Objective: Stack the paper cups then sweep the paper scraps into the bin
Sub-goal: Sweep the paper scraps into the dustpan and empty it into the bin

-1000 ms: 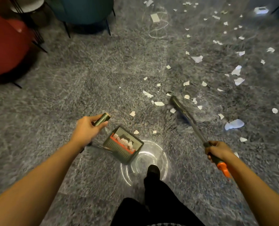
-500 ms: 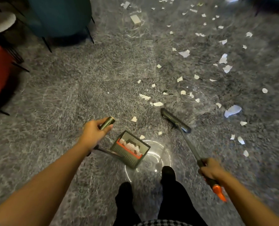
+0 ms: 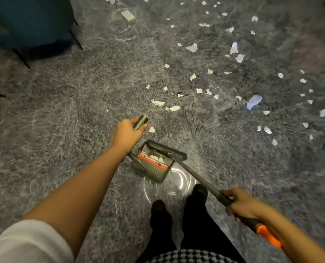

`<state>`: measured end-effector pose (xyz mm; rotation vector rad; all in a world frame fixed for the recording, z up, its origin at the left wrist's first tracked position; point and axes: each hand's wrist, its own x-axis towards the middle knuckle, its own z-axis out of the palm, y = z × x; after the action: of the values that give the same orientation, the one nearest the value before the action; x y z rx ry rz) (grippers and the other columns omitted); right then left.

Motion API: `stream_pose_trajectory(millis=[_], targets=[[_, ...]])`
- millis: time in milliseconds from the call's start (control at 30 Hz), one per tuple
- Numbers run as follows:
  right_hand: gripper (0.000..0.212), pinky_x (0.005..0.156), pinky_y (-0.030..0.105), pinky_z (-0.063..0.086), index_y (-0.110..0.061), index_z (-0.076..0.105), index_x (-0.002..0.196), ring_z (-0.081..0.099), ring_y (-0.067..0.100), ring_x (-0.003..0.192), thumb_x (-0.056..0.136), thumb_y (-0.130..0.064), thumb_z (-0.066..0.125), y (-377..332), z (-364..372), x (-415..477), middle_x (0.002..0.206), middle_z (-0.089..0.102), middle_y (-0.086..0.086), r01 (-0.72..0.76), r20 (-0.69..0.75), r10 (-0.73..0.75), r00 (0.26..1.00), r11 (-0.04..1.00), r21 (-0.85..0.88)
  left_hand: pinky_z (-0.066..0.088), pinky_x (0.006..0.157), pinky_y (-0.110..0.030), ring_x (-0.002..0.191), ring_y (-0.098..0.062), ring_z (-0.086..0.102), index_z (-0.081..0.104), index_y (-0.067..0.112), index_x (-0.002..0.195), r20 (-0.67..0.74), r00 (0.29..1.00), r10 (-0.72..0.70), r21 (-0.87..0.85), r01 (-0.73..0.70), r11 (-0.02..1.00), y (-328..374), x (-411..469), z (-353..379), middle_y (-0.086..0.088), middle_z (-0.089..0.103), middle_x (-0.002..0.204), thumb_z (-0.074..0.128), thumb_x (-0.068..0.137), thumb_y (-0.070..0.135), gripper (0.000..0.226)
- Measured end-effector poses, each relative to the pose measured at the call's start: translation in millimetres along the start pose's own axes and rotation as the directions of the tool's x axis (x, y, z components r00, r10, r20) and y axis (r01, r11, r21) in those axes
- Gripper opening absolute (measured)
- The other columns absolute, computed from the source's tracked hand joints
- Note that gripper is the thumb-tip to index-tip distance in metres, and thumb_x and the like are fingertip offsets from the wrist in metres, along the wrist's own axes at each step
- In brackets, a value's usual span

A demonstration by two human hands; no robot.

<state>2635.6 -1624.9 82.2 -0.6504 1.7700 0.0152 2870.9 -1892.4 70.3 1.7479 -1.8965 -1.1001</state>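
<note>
Grey broom head (image 3: pixel 167 151) has swept back from mid-frame to the dustpan (image 3: pixel 154 171) mouth, probably touching it. Left hand (image 3: pixel 126 134) curls round the dustpan handle (image 3: pixel 141 121); right hand (image 3: pixel 240 204) grips the broomstick (image 3: pixel 199 177). Paper scraps (image 3: pixel 191 48) litter the upper right.

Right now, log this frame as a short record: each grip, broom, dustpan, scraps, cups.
left grip: holds the dustpan handle
right grip: holds the broom handle
broom head: lies across the far edge of the dustpan
paper scraps: many scattered on the carpet beyond the pan
paper cups: not in view
bin: not in view
</note>
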Motion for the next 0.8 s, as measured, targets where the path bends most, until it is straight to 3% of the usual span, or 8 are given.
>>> stream_pose_trajectory(millis=[100, 233, 367, 500, 567, 667, 733, 800], targets=[[0.066, 0.034, 0.019, 0.037, -0.015, 0.048, 0.133, 0.046, 0.010, 0.032, 0.076, 0.016, 0.051, 0.3, -4.8, -18.4, 0.067, 0.055, 0.015, 0.004, 0.043, -0.007, 0.999, 0.998, 0.070, 0.056, 0.071, -0.043, 0.075, -0.029, 0.064, 0.059, 0.017, 0.128, 0.011, 1.000, 0.008, 0.020, -0.008, 1.000, -1.8, -1.7, -1.2, -0.008, 0.068, 0.088, 0.066, 0.086, 0.036, 0.046], [0.064, 0.033, 0.020, 0.038, -0.016, 0.049, 0.131, 0.046, 0.014, 0.033, 0.076, 0.017, 0.053, -2.7, -15.0, -38.3, 0.055, 0.052, 0.013, -0.020, 0.036, 0.015, 0.999, 0.988, 0.150, 0.055, 0.066, -0.038, 0.061, -0.019, 0.058, 0.061, 0.016, 0.126, -0.001, 0.999, 0.042, 0.020, -0.042, 0.999, -7.6, -8.3, -7.3, 0.004, 0.059, 0.068, 0.066, 0.087, 0.035, 0.044], [0.066, 0.030, 0.018, 0.037, -0.013, 0.049, 0.133, 0.046, 0.014, 0.029, 0.075, 0.019, 0.052, -5.9, -20.4, -43.4, 0.043, 0.051, 0.009, 0.004, -0.027, 0.002, 1.000, 0.978, 0.207, 0.048, 0.062, -0.033, 0.062, -0.019, 0.058, 0.064, 0.017, 0.122, -0.068, 0.996, 0.056, 0.050, -0.053, 0.997, -20.3, -12.0, -24.7, -0.001, 0.063, 0.076, 0.066, 0.087, 0.035, 0.040], [0.066, 0.030, 0.018, 0.037, -0.011, 0.049, 0.132, 0.047, 0.013, 0.028, 0.074, 0.020, 0.052, -21.0, -25.0, -33.2, 0.047, 0.055, 0.010, 0.053, -0.132, -0.027, 0.991, 0.978, 0.204, 0.050, 0.071, -0.034, 0.080, -0.029, 0.065, 0.064, 0.013, 0.122, -0.103, 0.994, 0.038, 0.046, -0.034, 0.998, -30.4, -1.0, -44.1, -0.014, 0.071, 0.095, 0.066, 0.087, 0.033, 0.040], [0.066, 0.029, 0.018, 0.037, -0.012, 0.048, 0.133, 0.046, 0.012, 0.027, 0.075, 0.019, 0.052, -33.1, -33.7, -23.2, 0.045, 0.054, 0.008, 0.063, -0.161, -0.024, 0.987, 0.968, 0.244, 0.053, 0.070, -0.038, 0.078, -0.029, 0.065, 0.064, 0.012, 0.121, -0.112, 0.993, 0.027, 0.036, -0.023, 0.999, -31.2, 11.0, -52.7, -0.015, 0.071, 0.093, 0.066, 0.087, 0.033, 0.040], [0.063, 0.028, 0.015, 0.034, -0.007, 0.047, 0.133, 0.042, 0.011, 0.023, 0.077, 0.020, 0.050, -56.1, -54.9, -1.9, 0.035, 0.050, 0.002, 0.081, -0.219, -0.015, 0.976, 0.952, 0.294, 0.050, 0.057, -0.034, 0.061, -0.027, 0.060, 0.063, 0.012, 0.123, -0.119, 0.993, 0.000, 0.032, 0.004, 0.999, -28.9, 31.1, -60.7, -0.014, 0.066, 0.076, 0.066, 0.087, 0.034, 0.042], [0.060, 0.027, 0.015, 0.033, -0.002, 0.047, 0.133, 0.042, 0.011, 0.022, 0.077, 0.021, 0.050, -71.7, -71.8, 16.7, 0.039, 0.051, 0.006, 0.091, -0.259, -0.004, 0.966, 0.941, 0.326, 0.050, 0.060, -0.034, 0.068, -0.036, 0.063, 0.061, 0.011, 0.125, -0.101, 0.995, -0.010, 0.007, 0.011, 1.000, -28.2, 44.0, -63.0, -0.021, 0.068, 0.081, 0.066, 0.088, 0.032, 0.043], [0.057, 0.027, 0.014, 0.033, 0.000, 0.049, 0.130, 0.043, 0.010, 0.023, 0.077, 0.020, 0.051, -87.1, -91.0, 38.4, 0.052, 0.052, 0.010, 0.093, -0.286, 0.011, 0.958, 0.933, 0.347, 0.047, 0.059, -0.030, 0.073, -0.036, 0.064, 0.060, 0.011, 0.126, -0.090, 0.996, -0.009, -0.024, 0.007, 1.000, -26.5, 59.6, -65.2, -0.021, 0.069, 0.086, 0.066, 0.088, 0.030, 0.043]])
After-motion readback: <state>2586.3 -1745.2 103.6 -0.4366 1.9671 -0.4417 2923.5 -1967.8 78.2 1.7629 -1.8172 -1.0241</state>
